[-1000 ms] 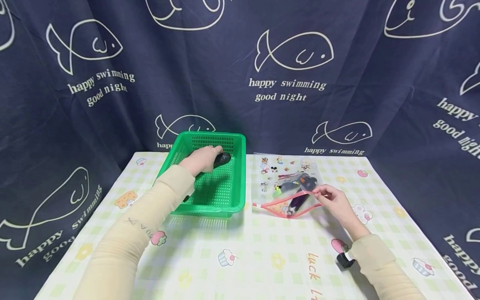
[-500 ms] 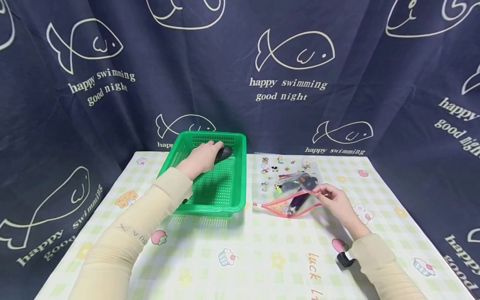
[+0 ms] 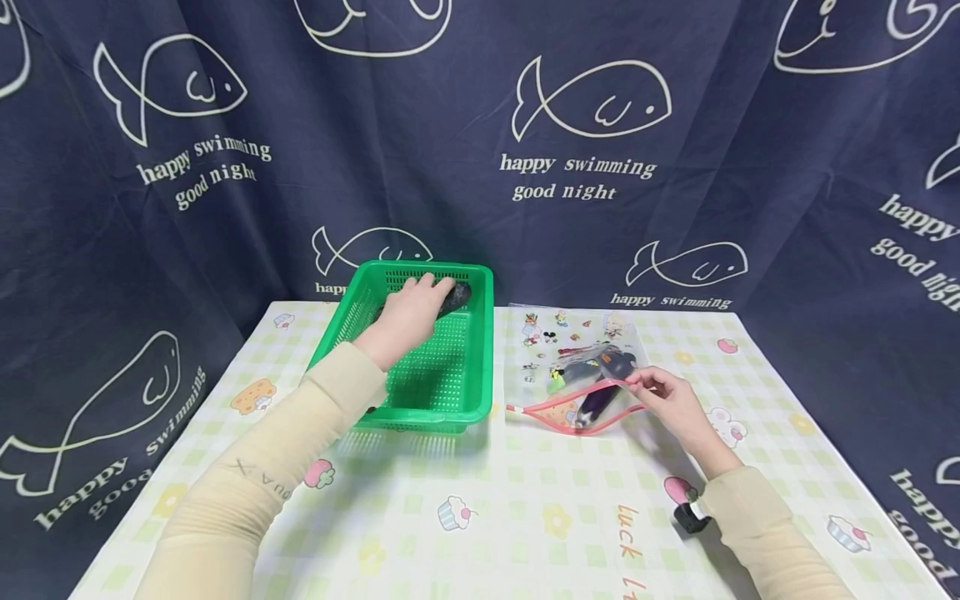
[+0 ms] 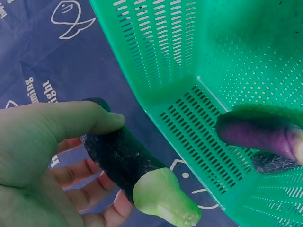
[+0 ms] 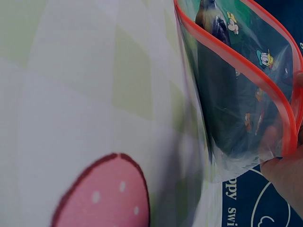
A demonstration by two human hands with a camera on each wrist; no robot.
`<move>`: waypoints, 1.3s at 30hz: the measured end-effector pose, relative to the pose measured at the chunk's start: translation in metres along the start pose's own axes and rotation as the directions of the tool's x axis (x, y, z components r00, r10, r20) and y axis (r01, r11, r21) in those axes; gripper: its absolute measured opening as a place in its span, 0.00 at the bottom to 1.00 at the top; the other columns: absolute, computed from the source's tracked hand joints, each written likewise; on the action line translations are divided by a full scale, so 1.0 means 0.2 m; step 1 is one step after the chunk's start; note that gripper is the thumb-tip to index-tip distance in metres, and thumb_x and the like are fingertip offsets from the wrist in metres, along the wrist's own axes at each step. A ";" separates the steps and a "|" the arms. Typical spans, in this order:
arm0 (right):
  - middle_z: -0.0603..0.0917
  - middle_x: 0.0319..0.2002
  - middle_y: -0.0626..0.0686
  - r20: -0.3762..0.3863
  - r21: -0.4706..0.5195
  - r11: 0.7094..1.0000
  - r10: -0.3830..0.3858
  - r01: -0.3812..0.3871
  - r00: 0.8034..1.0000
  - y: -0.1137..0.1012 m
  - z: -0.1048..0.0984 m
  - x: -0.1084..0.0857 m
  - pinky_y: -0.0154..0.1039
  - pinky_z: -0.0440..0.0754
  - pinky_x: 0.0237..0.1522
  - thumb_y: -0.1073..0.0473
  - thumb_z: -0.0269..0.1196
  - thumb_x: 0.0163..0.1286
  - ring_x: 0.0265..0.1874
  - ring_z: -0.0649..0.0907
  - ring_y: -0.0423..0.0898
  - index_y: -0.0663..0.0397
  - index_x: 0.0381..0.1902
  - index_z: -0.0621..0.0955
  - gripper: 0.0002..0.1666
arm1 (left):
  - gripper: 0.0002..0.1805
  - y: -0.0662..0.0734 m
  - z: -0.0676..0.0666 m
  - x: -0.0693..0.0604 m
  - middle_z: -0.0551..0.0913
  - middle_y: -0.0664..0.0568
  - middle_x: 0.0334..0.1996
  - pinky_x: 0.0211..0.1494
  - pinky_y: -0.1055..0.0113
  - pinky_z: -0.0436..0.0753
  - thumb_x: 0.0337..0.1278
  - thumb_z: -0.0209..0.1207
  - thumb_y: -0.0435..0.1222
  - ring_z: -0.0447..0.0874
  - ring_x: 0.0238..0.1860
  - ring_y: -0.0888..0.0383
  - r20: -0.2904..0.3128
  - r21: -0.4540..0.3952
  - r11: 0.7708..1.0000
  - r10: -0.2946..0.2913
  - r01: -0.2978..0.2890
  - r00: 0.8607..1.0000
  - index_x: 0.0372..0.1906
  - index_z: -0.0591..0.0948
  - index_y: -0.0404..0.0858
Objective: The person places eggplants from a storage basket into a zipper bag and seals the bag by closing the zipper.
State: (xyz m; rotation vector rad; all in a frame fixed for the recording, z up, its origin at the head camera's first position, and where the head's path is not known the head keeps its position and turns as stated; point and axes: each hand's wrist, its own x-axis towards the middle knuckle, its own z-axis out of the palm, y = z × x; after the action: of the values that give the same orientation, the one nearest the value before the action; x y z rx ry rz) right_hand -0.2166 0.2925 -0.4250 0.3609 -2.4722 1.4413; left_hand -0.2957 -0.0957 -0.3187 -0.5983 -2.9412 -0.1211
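Note:
My left hand (image 3: 408, 317) holds a dark eggplant (image 4: 125, 151) with a green cap, its thumb over one side and its fingers round the other. In the head view the eggplant's dark end (image 3: 459, 295) shows past the fingers, over the green basket (image 3: 480, 367). A purple eggplant (image 4: 258, 135) lies in the basket, with a dark rough-skinned piece (image 4: 272, 163) beside it. My right hand (image 3: 671, 404) pinches the red-edged mouth of a clear printed zip bag (image 3: 536, 367), which gapes. Inside lie a dark purple eggplant (image 3: 597, 406) and other dark items, partly hidden by the film.
The basket stands at the back left of the table, beside the bag. A pale checked cloth (image 3: 405, 517) with printed cakes and strawberries covers the table. A dark blue fish-print curtain (image 3: 450, 150) hangs behind and at both sides.
My left hand has moved up and toward the basket's far side, carrying the dark eggplant with it. The right hand and the bag have hardly moved.

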 end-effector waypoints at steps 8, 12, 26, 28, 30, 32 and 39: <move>0.79 0.29 0.50 0.003 -0.009 1.000 0.002 -0.002 1.000 0.00 0.00 0.00 0.25 0.73 0.29 0.72 0.59 0.62 0.28 0.76 0.34 0.69 0.39 0.79 0.07 | 0.31 0.07 -0.01 -0.04 0.68 0.40 0.62 0.43 0.44 0.79 0.62 0.52 0.28 0.70 0.58 0.39 -0.067 0.070 0.998 0.010 -0.005 0.998 0.70 0.62 0.45; 0.80 0.29 0.53 0.003 -0.006 1.000 0.004 -0.004 1.000 0.01 0.00 0.00 0.25 0.73 0.30 0.71 0.59 0.63 0.28 0.76 0.34 0.69 0.39 0.79 0.07 | 0.32 0.12 -0.01 -0.05 0.68 0.41 0.62 0.43 0.45 0.78 0.62 0.53 0.28 0.69 0.57 0.40 -0.084 0.090 0.996 0.028 -0.021 0.996 0.70 0.61 0.46; 0.80 0.30 0.53 0.007 0.002 1.000 -0.002 0.002 1.000 0.02 0.00 0.01 0.25 0.74 0.31 0.70 0.60 0.63 0.28 0.76 0.33 0.69 0.39 0.79 0.07 | 0.33 0.29 -0.02 -0.13 0.71 0.45 0.58 0.40 0.50 0.79 0.58 0.59 0.31 0.71 0.51 0.45 -0.189 0.193 0.980 0.087 -0.050 0.978 0.68 0.63 0.48; 0.80 0.30 0.53 0.006 -0.003 1.000 -0.004 0.004 1.000 0.02 0.00 0.01 0.25 0.74 0.31 0.69 0.60 0.63 0.28 0.76 0.32 0.69 0.39 0.79 0.07 | 0.33 0.31 -0.02 -0.13 0.71 0.45 0.57 0.39 0.51 0.78 0.59 0.58 0.31 0.71 0.50 0.46 -0.200 0.206 0.977 0.097 -0.055 0.975 0.68 0.63 0.49; 0.80 0.30 0.53 0.007 -0.005 1.000 -0.005 0.005 1.000 0.02 0.00 0.01 0.25 0.74 0.31 0.68 0.60 0.64 0.29 0.76 0.32 0.69 0.39 0.79 0.08 | 0.32 0.32 -0.01 -0.15 0.71 0.46 0.56 0.38 0.52 0.77 0.60 0.57 0.32 0.70 0.50 0.47 -0.209 0.220 0.974 0.108 -0.061 0.972 0.68 0.63 0.49; 0.80 0.30 0.52 0.008 -0.001 1.000 -0.001 0.001 1.000 0.03 0.00 0.01 0.25 0.74 0.31 0.68 0.60 0.64 0.28 0.76 0.33 0.69 0.39 0.79 0.08 | 0.32 0.34 0.00 -0.16 0.71 0.46 0.55 0.37 0.54 0.77 0.60 0.56 0.31 0.70 0.48 0.47 -0.220 0.230 0.970 0.126 -0.074 0.967 0.68 0.63 0.49; 0.80 0.30 0.52 0.013 0.016 1.000 0.003 -0.003 1.000 0.03 0.00 0.01 0.26 0.74 0.29 0.67 0.60 0.64 0.28 0.76 0.33 0.69 0.40 0.79 0.09 | 0.33 0.41 0.03 -0.18 0.72 0.47 0.52 0.31 0.58 0.73 0.58 0.58 0.31 0.70 0.46 0.49 -0.262 0.281 0.953 0.191 -0.115 0.946 0.68 0.64 0.49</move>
State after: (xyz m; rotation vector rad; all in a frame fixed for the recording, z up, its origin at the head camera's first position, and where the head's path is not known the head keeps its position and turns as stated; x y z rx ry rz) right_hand -0.2211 0.2950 -0.4287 0.3709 -2.4735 1.4650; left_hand -0.2307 -0.0338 -0.3268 -0.7009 -2.5613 0.1816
